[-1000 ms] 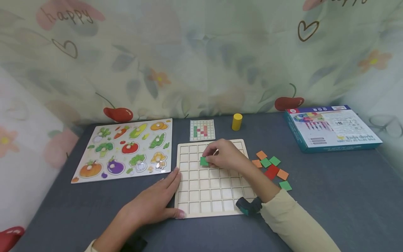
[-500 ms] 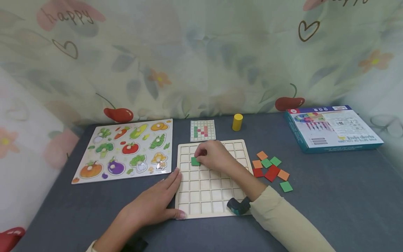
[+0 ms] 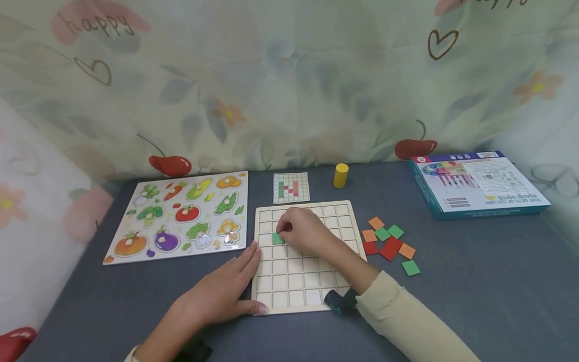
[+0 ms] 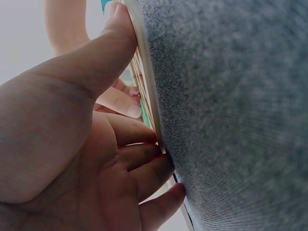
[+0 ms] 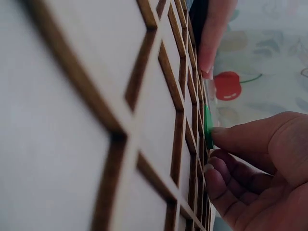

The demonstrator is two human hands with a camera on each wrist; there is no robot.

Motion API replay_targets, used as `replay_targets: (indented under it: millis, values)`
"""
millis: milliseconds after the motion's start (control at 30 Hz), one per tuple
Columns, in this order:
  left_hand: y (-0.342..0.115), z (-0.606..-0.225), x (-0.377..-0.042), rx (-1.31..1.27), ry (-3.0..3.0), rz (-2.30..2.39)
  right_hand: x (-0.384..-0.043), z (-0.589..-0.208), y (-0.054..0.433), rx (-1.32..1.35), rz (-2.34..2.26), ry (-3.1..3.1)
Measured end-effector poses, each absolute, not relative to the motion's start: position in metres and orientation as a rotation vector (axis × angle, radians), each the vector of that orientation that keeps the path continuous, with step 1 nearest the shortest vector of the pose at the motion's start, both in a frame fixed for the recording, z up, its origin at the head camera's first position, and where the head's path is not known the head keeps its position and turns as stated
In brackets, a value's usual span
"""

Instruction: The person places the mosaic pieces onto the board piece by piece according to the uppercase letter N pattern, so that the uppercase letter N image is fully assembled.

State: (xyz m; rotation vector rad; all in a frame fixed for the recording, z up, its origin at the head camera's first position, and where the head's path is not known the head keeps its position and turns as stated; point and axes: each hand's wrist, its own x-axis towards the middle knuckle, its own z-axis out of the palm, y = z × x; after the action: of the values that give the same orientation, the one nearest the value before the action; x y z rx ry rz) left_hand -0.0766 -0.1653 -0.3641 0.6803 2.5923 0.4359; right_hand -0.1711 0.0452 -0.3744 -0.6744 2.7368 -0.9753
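A pale wooden grid board (image 3: 296,281) lies on the dark cloth, its cells framed by raised strips. My right hand (image 3: 302,230) is over its upper left part and pinches a square green tile (image 3: 278,239) by its right side. In the right wrist view the thumb (image 5: 240,137) meets the green tile (image 5: 208,126), which stands tilted close over the cells, other fingers curled below. My left hand (image 3: 226,286) rests along the board's left edge, fingers extended and thumb at the near left corner. From the left wrist, the thumb (image 4: 113,45) touches the board's rim.
Loose orange, green and red tiles (image 3: 391,248) lie right of the board. Behind it are a small pattern card (image 3: 291,188) and a yellow cylinder (image 3: 341,176). A vegetable puzzle board (image 3: 176,218) lies at left, a flat box (image 3: 484,186) at right.
My right hand has moved left across the board with the green tile, then slightly toward the near side. A red tile beside the board has come into sight. The left hand has stayed still.
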Motion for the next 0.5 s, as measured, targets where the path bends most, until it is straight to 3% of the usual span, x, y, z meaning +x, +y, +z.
replay_targets:
  millis: [500]
  values:
    - [-0.1649,-0.3647,-0.0773,0.674,2.591,0.426,-0.1641,-0.3727,0.0489,-0.76,-0.97,2.724]
